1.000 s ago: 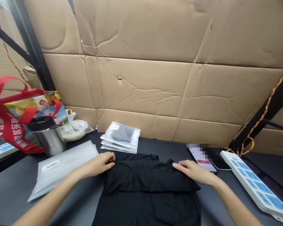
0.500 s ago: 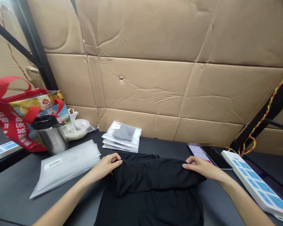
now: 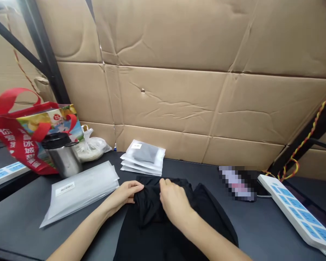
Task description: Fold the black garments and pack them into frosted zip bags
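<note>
Head view — blk garment (image 3: 152,232), long axis fwd, bunched end far; L hand (image 3: 127,194) pinching edge, R hand (image 3: 176,203) gripping fold.

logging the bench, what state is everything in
Black cloth: partly folded, rumpled
Left hand: pinching cloth's left edge
Right hand: curled on cloth, grip hidden
Frosted bags: flat, stacked
Filled bags: stacked
Flask: lid on
Red bag: standing
Plastic bag: gathered at top
Power strips: no plugs visible
Phone: pixelated, unclear

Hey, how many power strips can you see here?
2. The right-hand power strip lies near the phones; the left-hand power strip is cut off by the frame. Others may be hidden.
</note>
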Motion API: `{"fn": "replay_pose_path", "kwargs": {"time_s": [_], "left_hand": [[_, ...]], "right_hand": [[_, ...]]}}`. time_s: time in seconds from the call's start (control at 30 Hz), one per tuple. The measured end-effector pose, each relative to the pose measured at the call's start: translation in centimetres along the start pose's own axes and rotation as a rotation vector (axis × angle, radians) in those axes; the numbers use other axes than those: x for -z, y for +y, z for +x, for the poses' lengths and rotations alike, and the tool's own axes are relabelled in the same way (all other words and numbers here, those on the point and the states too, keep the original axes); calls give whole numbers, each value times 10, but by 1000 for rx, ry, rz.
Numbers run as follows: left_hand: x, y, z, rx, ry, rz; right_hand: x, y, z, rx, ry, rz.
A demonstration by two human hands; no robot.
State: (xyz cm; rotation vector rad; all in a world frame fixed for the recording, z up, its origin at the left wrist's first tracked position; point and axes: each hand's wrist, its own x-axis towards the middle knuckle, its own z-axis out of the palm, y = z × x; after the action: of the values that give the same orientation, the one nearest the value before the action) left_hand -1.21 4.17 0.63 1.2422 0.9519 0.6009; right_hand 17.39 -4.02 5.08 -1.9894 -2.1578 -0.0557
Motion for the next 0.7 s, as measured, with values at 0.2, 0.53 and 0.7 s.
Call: {"fn": "replay_pose_path", "kwargs": {"time_s": [0.2, 0.53, 0.7], "left_hand": [[4, 2, -5, -5, -68, -42], [1, 1, -8, -35, -167, -94], [-14, -6, -1, -3, -174, 11]], "right_hand": [[1, 49, -18, -38, 146, 295], [-18, 129, -20, -272, -52, 399], [-4, 137, -9, -369, -64, 285]]}}
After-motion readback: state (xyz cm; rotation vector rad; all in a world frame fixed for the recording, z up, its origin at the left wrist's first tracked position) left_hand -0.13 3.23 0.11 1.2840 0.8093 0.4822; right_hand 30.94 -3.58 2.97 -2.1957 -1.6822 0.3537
